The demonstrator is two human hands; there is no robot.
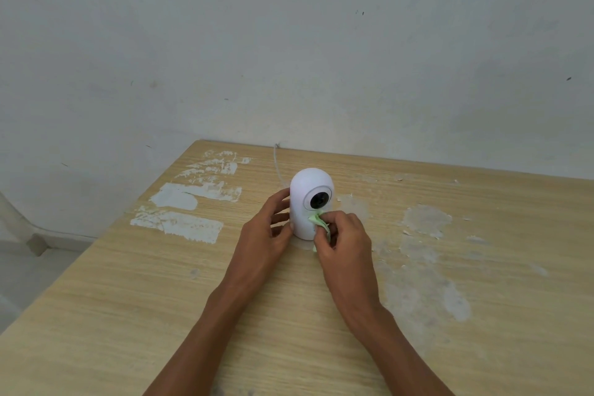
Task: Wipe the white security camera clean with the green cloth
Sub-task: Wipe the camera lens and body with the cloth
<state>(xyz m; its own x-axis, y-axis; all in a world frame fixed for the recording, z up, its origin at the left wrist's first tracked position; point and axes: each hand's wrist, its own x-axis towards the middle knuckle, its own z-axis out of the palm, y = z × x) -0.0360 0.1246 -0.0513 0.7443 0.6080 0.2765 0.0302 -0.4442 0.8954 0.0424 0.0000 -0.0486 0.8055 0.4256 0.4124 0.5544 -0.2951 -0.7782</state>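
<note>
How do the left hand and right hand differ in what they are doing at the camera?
The left hand cups the side of the white security camera bare, steadying it; the right hand pinches the bunched green cloth. The left sits beside the body; the right presses the cloth on its front, just below the lens. Both touch the camera.

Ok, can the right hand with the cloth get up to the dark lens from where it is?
Probably yes. The right hand holds the green cloth against the security camera just below the lens, with nothing between; the left hand grips the opposite side.

no readable text or labels anywhere
</note>
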